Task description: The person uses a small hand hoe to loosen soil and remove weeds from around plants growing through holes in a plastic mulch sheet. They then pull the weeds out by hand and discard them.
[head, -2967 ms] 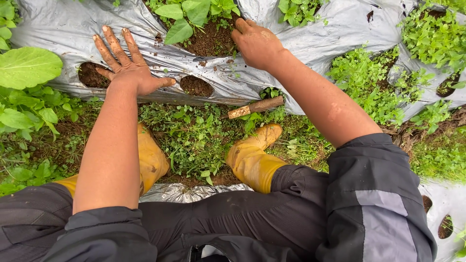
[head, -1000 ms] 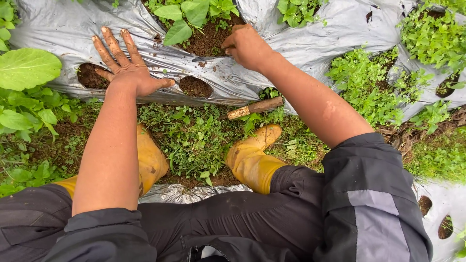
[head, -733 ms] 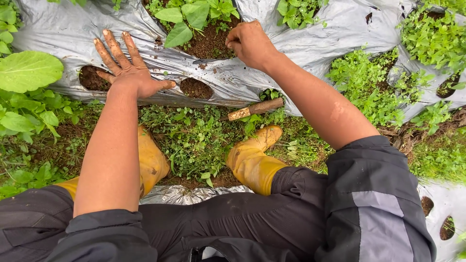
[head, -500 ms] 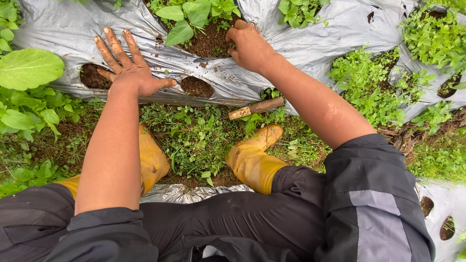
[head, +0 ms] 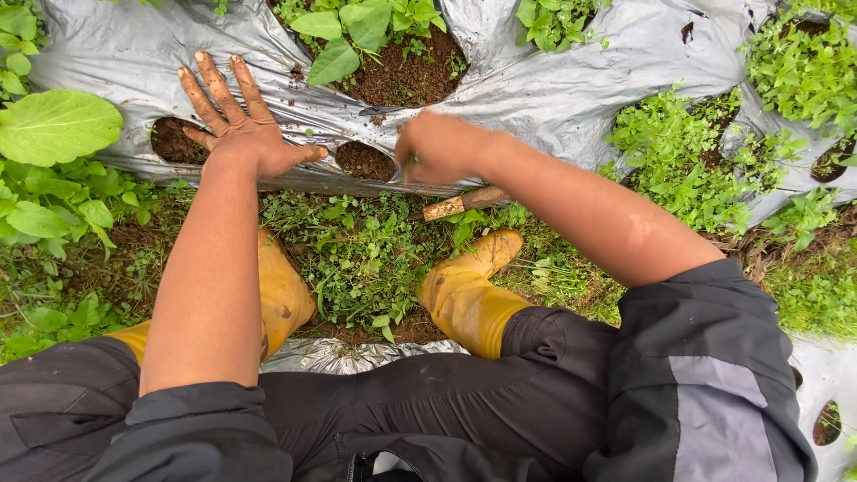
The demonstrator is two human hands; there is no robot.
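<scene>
The left hand (head: 234, 134) lies flat and spread on the grey plastic sheet (head: 553, 85), its muddy fingers (head: 207, 85) released and grasping nothing. Just left of its thumb-side fingers is a round hole of bare soil (head: 170, 140), which one finger touches at the edge; just right of its thumb is a second hole of soil (head: 361, 161). The right hand (head: 437, 147) is blurred and raised above the near edge of the sheet, close to that second hole. Its fingers are curled in and seem to pinch a small green weed (head: 412, 162), though the blur keeps it from being sure. Beyond the right fingers, farther up the sheet, a large opening of dark soil (head: 411, 76) holds a leafy seedling (head: 344, 40), apart from both hands. Just below the right fingers a short wooden stick (head: 464, 202) lies on the ground among low weeds (head: 357, 254) at the sheet's edge, not touched. Nearer the person, two yellow rubber boots (head: 464, 290) stand in those weeds, one under each forearm. A broad green leaf (head: 58, 125) lies well to the left of the left fingers, and dense weeds (head: 678, 143) fill more holes to the right.
</scene>
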